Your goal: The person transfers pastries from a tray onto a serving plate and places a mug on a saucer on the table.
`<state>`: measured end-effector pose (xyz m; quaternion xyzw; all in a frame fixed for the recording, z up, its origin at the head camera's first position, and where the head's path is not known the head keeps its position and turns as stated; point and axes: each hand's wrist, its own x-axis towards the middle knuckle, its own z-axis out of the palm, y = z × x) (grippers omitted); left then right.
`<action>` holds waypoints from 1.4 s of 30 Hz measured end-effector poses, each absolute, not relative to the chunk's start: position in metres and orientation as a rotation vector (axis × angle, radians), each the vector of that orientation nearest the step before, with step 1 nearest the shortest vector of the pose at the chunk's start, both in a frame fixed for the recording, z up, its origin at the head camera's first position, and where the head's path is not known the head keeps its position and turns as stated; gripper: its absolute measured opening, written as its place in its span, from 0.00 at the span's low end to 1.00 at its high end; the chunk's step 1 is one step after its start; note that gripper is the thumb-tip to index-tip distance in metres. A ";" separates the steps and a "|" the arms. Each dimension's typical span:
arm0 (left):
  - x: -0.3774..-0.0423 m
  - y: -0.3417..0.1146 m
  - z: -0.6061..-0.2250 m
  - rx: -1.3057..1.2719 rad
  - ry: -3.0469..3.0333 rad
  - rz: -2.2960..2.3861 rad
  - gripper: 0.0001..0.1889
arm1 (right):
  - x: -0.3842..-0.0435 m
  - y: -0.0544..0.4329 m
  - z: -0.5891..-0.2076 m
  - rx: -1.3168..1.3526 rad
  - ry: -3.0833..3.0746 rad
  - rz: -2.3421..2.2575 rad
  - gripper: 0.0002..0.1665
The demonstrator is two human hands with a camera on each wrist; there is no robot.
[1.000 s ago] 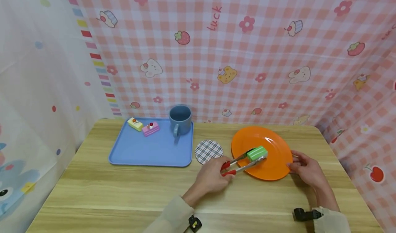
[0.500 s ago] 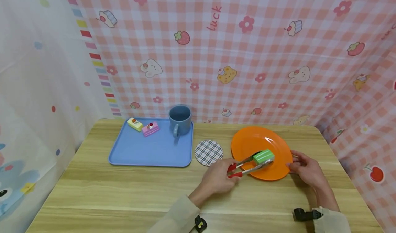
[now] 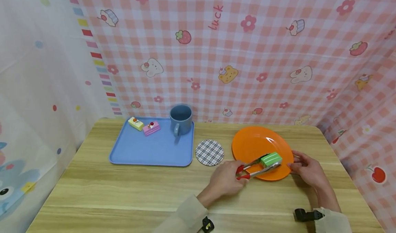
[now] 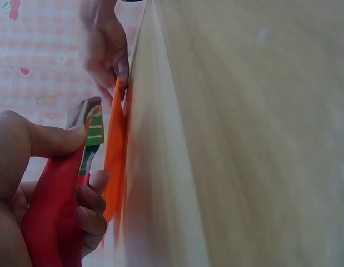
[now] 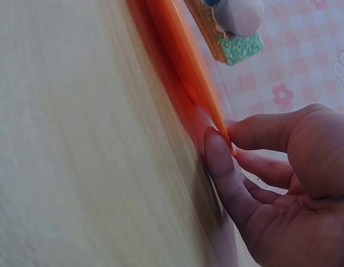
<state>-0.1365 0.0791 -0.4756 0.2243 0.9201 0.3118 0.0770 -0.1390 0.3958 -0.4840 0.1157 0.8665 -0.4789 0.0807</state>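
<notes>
My left hand [image 3: 227, 179] grips a pair of tongs with red handles [image 4: 52, 203] and metal tips. Between those tips is a green-and-white striped toy cake slice [image 3: 270, 159], over the right front part of the orange plate [image 3: 252, 140]. Both wrist views show the slice slightly above the plate. My right hand [image 3: 310, 172] pinches the plate's right rim, thumb [image 5: 219, 153] on one face and fingers on the other. Seen from the right wrist, that edge of the plate [image 5: 185, 53] is close to the wooden tabletop.
On the left, a blue tray [image 3: 148, 154] carries a yellow toy cake [image 3: 135, 123], a pink toy cake [image 3: 151, 128] and a blue-grey mug [image 3: 180, 121]. A round checked coaster [image 3: 209, 152] lies between tray and plate. Patterned cloth [image 3: 198, 54] hangs behind the table [image 3: 123, 198].
My left hand has moved rightward and a little toward the front, carrying the tongs and green cake slice across the plate. The right hand and plate have stayed in place.
</notes>
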 end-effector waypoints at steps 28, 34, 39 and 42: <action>-0.130 0.094 -0.478 0.560 2.731 0.932 0.12 | -0.136 0.397 -0.486 0.320 2.617 -1.423 0.40; -0.134 0.093 -0.474 0.554 2.732 0.930 0.11 | -0.139 0.396 -0.484 0.343 2.617 -1.410 0.40; -0.137 0.091 -0.473 0.545 2.727 0.953 0.11 | -0.140 0.394 -0.483 0.357 2.617 -1.399 0.40; -0.138 0.090 -0.472 0.546 2.725 0.959 0.11 | -0.139 0.395 -0.483 0.349 2.619 -1.403 0.40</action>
